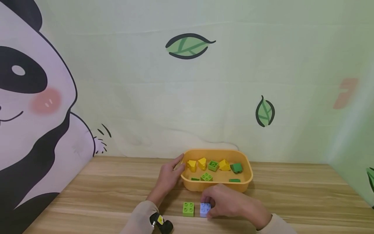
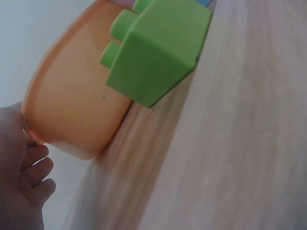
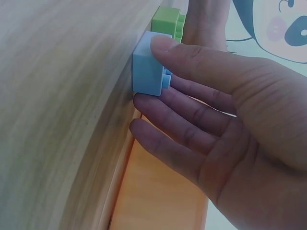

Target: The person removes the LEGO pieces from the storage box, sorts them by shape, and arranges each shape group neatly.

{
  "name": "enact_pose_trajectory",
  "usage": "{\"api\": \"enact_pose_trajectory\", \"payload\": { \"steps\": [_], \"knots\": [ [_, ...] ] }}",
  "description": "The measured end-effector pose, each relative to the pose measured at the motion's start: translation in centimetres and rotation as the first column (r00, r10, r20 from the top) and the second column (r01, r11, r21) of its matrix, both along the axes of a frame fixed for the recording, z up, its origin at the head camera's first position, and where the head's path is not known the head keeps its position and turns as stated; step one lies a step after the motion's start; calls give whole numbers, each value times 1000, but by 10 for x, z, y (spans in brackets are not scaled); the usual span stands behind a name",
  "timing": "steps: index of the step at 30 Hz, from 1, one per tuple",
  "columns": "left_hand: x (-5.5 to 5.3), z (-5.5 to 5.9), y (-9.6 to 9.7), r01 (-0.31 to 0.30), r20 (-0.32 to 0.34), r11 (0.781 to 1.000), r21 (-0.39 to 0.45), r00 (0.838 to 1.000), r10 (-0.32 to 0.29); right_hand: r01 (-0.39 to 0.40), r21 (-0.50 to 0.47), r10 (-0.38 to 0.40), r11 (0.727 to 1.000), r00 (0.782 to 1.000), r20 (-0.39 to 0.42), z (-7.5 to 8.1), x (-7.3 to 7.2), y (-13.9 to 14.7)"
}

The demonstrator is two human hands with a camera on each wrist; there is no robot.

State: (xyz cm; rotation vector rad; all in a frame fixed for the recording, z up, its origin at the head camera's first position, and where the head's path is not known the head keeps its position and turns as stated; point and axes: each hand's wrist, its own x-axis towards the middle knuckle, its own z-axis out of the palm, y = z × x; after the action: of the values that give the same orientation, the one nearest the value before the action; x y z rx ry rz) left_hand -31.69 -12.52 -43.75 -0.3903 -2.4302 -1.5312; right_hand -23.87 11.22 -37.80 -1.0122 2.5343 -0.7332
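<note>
A light-blue toy building block (image 1: 205, 210) sits on the wooden table, and my right hand (image 1: 226, 201) pinches it between thumb and fingers. Beside it on the left stands a light-green building block (image 1: 188, 209), touched by neither hand. My left hand (image 1: 168, 177) holds the left end of an orange-yellow plastic bin (image 1: 216, 186) by its rim; in the left wrist view the hand's fingers (image 2: 37, 170) are curled at the bin's outer wall. In the right wrist view the thumb lies on one face of the blue block (image 3: 147, 64), with the green block (image 3: 165, 19) just behind.
Inside the bin lie several loose blocks: yellow ones (image 1: 224, 165), light-green ones (image 1: 213, 165) and dark-green ones (image 1: 237, 168). A pale green wall cloth (image 1: 140, 97) with a printed panda (image 1: 55, 136) rises behind the table (image 1: 292, 195).
</note>
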Motion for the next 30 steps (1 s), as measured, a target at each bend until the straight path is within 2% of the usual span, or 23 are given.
{"api": "enact_pose_trajectory", "payload": {
  "steps": [7,14,23,30],
  "knots": [
    [0,0,0,2,-4,1000,-3,1000,-2,1,-4,-1,1000,1000,4,0,-1,1],
    [0,0,1,-1,11,1000,-4,1000,1,18,-32,-18,999,1000,4,8,-1,5],
    [1,1,1,4,-11,1000,-4,1000,-4,35,-83,-43,996,994,-96,30,4,8],
    [1,1,1,4,-6,1000,1,1000,-4,72,-160,-104,984,974,-201,39,5,10]
  ]
}}
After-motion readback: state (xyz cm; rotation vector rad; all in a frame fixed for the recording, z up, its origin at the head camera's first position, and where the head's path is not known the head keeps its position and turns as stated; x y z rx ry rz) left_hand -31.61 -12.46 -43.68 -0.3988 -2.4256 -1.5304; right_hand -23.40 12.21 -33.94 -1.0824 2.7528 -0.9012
